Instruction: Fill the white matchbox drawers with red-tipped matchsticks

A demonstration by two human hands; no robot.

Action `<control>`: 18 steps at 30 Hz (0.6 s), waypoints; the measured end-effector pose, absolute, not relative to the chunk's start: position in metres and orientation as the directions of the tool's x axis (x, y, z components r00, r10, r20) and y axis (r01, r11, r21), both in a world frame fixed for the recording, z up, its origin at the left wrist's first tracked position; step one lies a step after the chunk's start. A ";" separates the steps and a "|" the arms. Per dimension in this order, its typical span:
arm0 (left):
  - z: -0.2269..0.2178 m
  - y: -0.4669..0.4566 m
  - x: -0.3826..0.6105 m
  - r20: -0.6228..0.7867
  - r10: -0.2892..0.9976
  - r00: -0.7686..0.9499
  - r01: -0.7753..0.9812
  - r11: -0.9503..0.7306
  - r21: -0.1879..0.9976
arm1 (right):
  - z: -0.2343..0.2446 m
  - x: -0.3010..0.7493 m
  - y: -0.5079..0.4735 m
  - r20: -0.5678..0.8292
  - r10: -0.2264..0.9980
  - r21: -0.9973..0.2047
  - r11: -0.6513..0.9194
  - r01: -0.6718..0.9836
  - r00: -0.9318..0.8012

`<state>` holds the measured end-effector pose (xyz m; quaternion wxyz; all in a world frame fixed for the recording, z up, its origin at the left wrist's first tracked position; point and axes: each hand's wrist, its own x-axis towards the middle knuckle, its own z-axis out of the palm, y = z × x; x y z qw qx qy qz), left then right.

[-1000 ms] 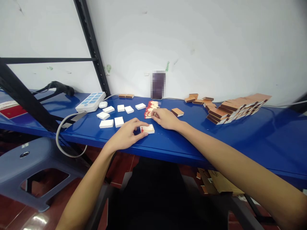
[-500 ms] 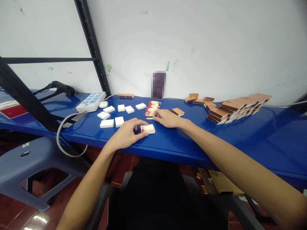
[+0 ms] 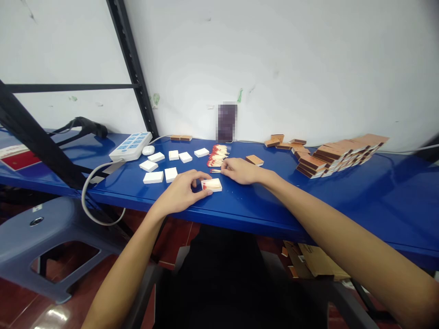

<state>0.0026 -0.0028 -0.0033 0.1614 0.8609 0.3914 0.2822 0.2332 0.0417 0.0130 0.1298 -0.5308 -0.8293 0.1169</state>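
Observation:
My left hand [image 3: 181, 193] rests on the blue table [image 3: 343, 196], its thumb and fingers gripping the left end of a small white matchbox tray [image 3: 211, 185] that holds red-tipped matches. My right hand [image 3: 240, 170] lies just beyond the tray, fingers pinched on a few matches [image 3: 215, 171] at the near edge of a loose pile of matches [image 3: 216, 156]. A single brown matchbox sleeve [image 3: 254, 160] lies right behind that hand.
Several empty white trays [image 3: 161, 165] lie to the left, near a white power strip [image 3: 131, 146] with a grey cable. Stacked brown sleeves [image 3: 338, 154] fill the right side. A dark blurred object [image 3: 227, 122] leans on the wall. A grey plastic stool [image 3: 37, 246] stands lower left.
My right hand has drawn slightly back from the match pile toward the tray, pulling a few matches with it. The left hand and tray have stayed put.

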 end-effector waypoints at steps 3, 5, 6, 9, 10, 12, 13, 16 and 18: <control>-0.004 -0.002 0.003 0.359 0.774 0.522 0.587 -0.631 0.507 | 0.015 0.233 0.040 0.064 0.913 -0.332 0.401 0.854 -0.404; -0.004 -0.002 0.003 0.358 0.779 0.514 0.587 -0.624 0.516 | 0.018 0.233 0.038 0.073 0.913 -0.350 0.399 0.847 -0.400; -0.003 -0.003 0.003 0.356 0.782 0.511 0.585 -0.620 0.523 | 0.019 0.233 0.037 0.088 0.911 -0.366 0.405 0.838 -0.402; -0.003 -0.003 0.003 0.341 0.807 0.482 0.579 -0.586 0.567 | 0.025 0.234 0.029 0.128 0.879 -0.428 0.467 0.774 -0.460; -0.003 -0.003 0.003 0.337 0.819 0.465 0.575 -0.568 0.588 | 0.027 0.235 0.025 0.128 0.858 -0.454 0.497 0.740 -0.497; -0.004 -0.002 0.003 0.335 0.839 0.429 0.563 -0.538 0.627 | 0.030 0.235 0.020 0.115 0.816 -0.495 0.541 0.680 -0.566; -0.005 -0.002 0.003 0.338 0.843 0.420 0.556 -0.532 0.639 | 0.031 0.234 0.017 0.107 0.802 -0.505 0.552 0.663 -0.587; -0.005 -0.002 0.003 0.339 0.826 0.450 0.544 -0.555 0.630 | 0.029 0.231 0.014 0.095 0.778 -0.513 0.573 0.639 -0.621; -0.004 -0.003 0.003 0.339 0.806 0.486 0.547 -0.583 0.601 | 0.027 0.229 0.015 0.097 0.757 -0.509 0.595 0.622 -0.646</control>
